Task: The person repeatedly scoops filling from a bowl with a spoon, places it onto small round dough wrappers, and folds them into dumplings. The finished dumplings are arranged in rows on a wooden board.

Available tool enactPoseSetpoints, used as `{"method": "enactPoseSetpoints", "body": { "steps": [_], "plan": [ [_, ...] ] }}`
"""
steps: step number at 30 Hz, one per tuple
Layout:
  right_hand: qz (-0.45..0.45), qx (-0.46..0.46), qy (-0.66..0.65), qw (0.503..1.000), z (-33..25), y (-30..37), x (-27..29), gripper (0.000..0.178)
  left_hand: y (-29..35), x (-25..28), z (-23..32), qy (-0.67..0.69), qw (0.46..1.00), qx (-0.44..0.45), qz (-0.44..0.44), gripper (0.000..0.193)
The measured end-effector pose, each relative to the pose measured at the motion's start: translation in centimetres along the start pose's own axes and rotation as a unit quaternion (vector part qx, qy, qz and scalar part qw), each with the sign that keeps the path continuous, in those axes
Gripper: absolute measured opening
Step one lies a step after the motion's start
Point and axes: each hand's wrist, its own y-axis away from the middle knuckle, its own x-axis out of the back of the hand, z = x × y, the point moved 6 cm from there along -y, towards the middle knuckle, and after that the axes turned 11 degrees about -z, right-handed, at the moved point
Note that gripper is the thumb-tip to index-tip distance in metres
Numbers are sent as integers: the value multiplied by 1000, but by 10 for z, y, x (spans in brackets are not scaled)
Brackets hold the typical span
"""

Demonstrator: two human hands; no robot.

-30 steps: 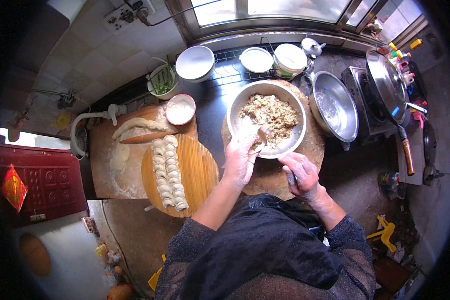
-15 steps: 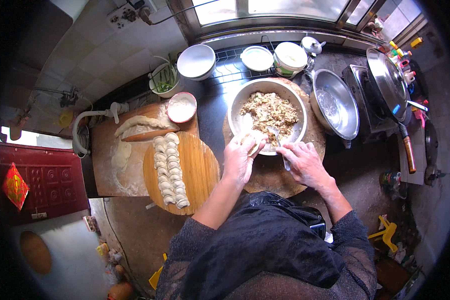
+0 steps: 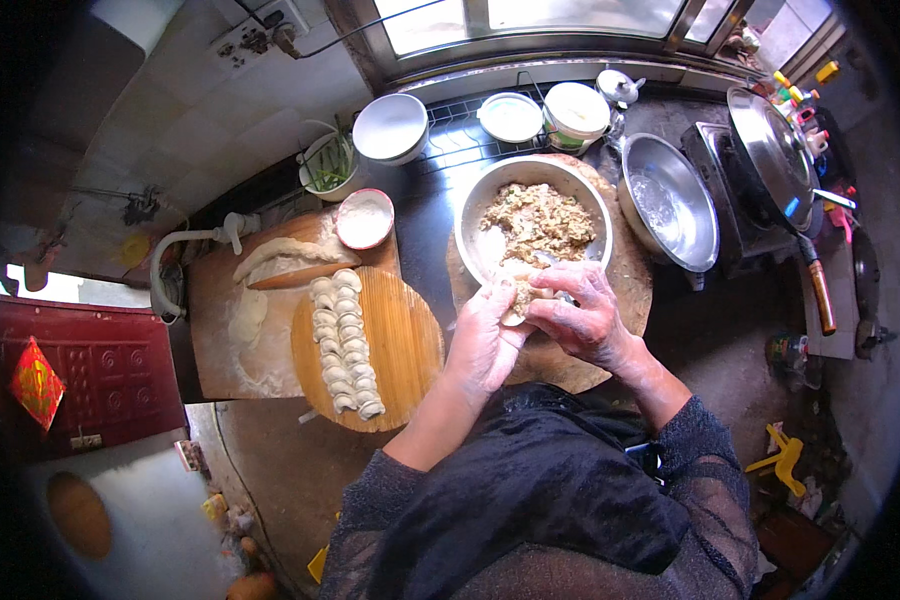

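Observation:
Cupped in my left hand point(image 3: 482, 338) is a dumpling wrapper point(image 3: 513, 319) with meat filling on it, over the near rim of a white bowl point(image 3: 466, 212). My right hand point(image 3: 595, 318) is closed around a metal spoon point(image 3: 567, 297), mostly hidden by the fingers. The fingertips of that hand meet the wrapper's right side. Chopped filling point(image 3: 540, 222) lies in the bowl. To the left, folded dumplings point(image 3: 342, 345) stand in two rows on a round wooden board point(image 3: 408, 345).
Dough strip point(image 3: 282, 252) and flour lie on a rectangular board point(image 3: 215, 350) at left, beside a small flour bowl point(image 3: 364, 218). A steel basin point(image 3: 670, 205) sits right of the filling bowl, near a lidded pan point(image 3: 770, 150) on the stove. A tap point(image 3: 165, 260) stands far left.
My right hand has lifted from the bowl's near edge toward my left hand, and its fingers now reach the wrapper. Filling now shows on the wrapper.

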Motion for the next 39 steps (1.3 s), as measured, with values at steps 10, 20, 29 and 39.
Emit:
{"method": "enactPoseSetpoints", "body": {
  "steps": [10, 20, 29, 39],
  "plan": [
    [18, -241, -397, 886, 27, 3, -18, 18, 17, -16, 16, -275, 961, -12, -4, 35],
    [-15, -310, -568, 762, 24, 19, -27, 43, 30, -20, 30, -358, 927, -110, -3, 35],
    [51, -317, -537, 780, 20, 19, -21, 22, 34, -28, 31, -348, 927, -137, 12, 33],
    [19, -229, -390, 892, 9, -1, 1, 20, 39, -31, 37, -371, 914, -162, 9, 25]
  ]
}}
